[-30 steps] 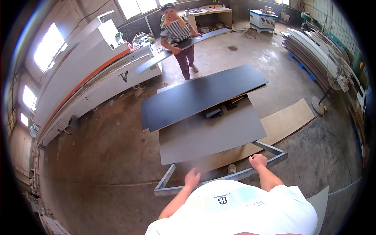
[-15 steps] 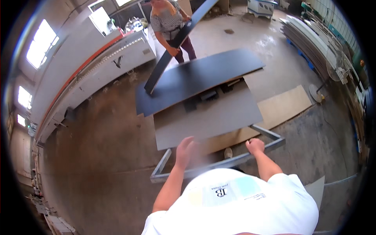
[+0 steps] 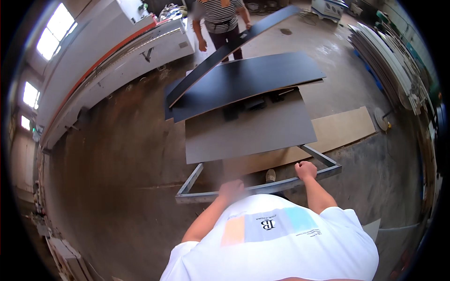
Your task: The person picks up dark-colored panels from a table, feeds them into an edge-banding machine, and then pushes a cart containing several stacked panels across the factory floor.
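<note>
Settling onto the grey metal frame point(image 3: 262, 187): both hands have dropped from mid-air a second ago to its near rail. Right hand point(image 3: 305, 169) is fisted on the rail; left hand point(image 3: 232, 189) is blurred, grip can't tell. Co-worker point(image 3: 220, 18) now tilts a dark panel point(image 3: 234, 44) up off the stack point(image 3: 248, 79). Frame sits on the floor, under the grey board point(image 3: 248, 129).

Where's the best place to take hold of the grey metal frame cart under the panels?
Probably the near crossbar of the metal frame, from the person's own side: it is the bare, exposed edge, while dark panels cover the rest. The right hand and left hand are already there.
</note>
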Motion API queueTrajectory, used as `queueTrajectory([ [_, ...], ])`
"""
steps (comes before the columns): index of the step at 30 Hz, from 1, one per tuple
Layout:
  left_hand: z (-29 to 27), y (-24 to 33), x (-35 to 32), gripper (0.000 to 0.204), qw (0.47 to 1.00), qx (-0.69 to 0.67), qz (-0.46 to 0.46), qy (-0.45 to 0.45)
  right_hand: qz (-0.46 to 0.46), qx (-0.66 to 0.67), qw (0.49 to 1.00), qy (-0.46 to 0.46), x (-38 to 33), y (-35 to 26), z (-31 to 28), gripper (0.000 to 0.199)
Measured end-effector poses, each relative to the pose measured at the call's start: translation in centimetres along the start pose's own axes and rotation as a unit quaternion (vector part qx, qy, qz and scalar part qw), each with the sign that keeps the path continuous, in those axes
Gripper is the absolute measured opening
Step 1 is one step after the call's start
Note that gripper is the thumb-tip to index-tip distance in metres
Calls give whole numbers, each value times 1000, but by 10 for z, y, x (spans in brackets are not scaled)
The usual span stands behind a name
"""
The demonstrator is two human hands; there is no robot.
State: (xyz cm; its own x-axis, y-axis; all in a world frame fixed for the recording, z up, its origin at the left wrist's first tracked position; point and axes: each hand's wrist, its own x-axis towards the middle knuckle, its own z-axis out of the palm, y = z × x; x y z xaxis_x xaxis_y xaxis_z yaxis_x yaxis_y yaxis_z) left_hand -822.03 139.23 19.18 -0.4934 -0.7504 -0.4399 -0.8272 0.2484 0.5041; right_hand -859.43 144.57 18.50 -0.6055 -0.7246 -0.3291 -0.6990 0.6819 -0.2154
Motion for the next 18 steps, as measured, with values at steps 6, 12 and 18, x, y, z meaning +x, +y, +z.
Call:
queueTrajectory([
  [6, 14, -7, 0, 37, 999, -24, -12, 32, -8, -17, 1000, 7, 5, 6, 5, 36],
  [12, 16, -8, 4, 38, 1000, -4, -14, 17, -7, -3, 1000, 25, 8, 12, 12, 36],
  [18, 11, -8, 6, 39, 1000, 1, -22, -1, -1, 12, 1000, 12, 5, 8, 11, 36],
])
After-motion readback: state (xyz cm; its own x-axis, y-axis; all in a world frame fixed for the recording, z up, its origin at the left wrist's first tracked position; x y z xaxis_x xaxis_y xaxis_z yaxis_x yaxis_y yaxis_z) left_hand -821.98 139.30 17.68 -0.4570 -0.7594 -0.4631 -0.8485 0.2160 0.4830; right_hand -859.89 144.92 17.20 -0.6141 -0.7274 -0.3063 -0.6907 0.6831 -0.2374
